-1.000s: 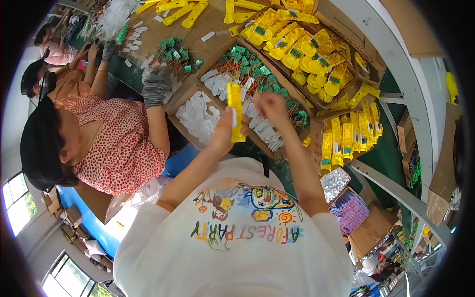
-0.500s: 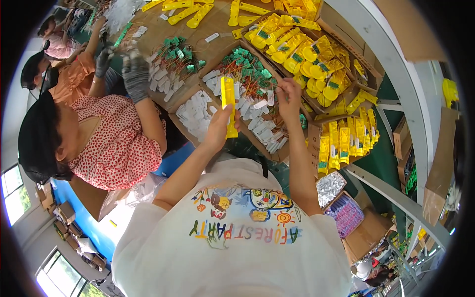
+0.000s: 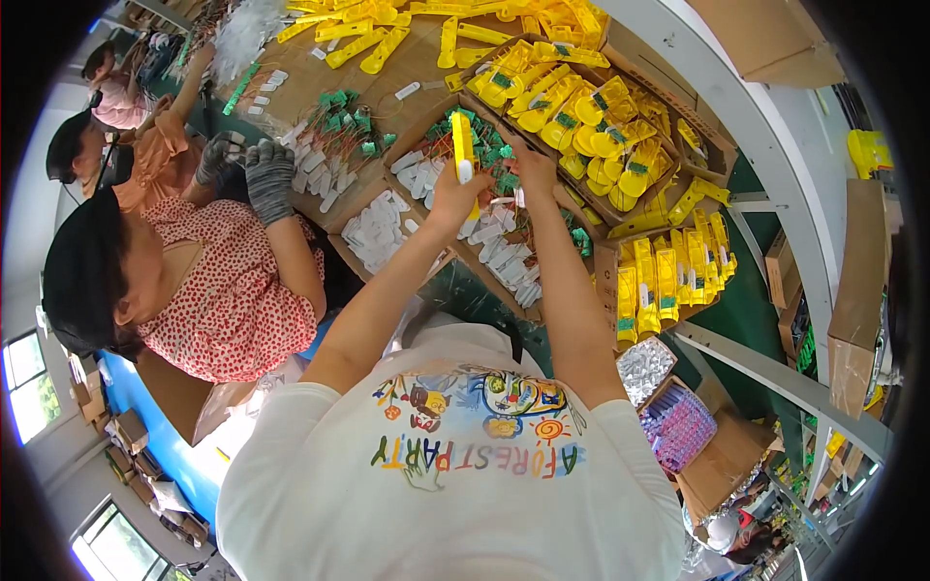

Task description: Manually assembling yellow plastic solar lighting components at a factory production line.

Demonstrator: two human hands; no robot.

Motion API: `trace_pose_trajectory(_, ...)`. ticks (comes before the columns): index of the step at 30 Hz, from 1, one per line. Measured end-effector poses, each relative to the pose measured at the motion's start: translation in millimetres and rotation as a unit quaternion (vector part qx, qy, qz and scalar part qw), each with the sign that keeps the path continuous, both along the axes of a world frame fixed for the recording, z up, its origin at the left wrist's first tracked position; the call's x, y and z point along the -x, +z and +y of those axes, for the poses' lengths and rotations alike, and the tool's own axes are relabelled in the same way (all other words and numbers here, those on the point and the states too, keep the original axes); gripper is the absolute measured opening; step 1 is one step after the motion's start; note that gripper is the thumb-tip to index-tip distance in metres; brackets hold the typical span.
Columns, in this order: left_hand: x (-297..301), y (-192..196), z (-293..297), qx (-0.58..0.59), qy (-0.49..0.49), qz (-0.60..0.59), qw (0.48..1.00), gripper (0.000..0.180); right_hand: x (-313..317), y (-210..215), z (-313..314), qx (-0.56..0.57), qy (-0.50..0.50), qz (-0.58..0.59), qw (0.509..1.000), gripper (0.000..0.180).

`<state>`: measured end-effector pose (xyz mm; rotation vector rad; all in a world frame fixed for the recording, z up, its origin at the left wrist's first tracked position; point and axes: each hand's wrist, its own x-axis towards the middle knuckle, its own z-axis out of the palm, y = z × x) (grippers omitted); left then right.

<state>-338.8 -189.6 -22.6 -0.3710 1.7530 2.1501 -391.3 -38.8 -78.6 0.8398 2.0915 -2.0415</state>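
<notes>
My left hand point(image 3: 453, 197) grips a long yellow plastic piece point(image 3: 464, 155) held upright over the brown worktable. My right hand point(image 3: 532, 170) is just to its right, fingers pinched over a tray of small green parts point(image 3: 489, 145); what it pinches is too small to tell. White flat pieces point(image 3: 376, 228) lie in a cardboard tray below my left hand. More white pieces point(image 3: 504, 254) lie beneath my right forearm.
A cardboard box of yellow pieces with green parts point(image 3: 581, 116) sits at the far right. Stacked yellow pieces point(image 3: 668, 276) stand in a box at the right edge. A person in a red dotted top, wearing a grey glove point(image 3: 269, 169), works at my left. Two more people sit beyond.
Both my hands have moved farther out over the table with the yellow piece. The gloved hand of the person at my left has come nearer.
</notes>
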Motion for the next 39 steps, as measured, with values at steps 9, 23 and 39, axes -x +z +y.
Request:
trace_pose_trajectory(9, -32, 34, -11, -0.162, 0.056, -0.034, 0.985, 0.026, -91, 117, 4, -0.160, 0.143, 0.241, 0.946, 0.020)
trace_pose_trajectory(23, -96, 102, 30, -0.052, -0.093, 0.123, 0.987, 0.041, -215, 136, 54, -0.278, 0.176, 0.320, 0.888, 0.010)
trace_pose_trajectory(39, -118, 110, 41, -0.022, -0.093, 0.173, 0.980, 0.035, -229, 150, 44, 0.049, 0.139, 0.176, 0.973, 0.023)
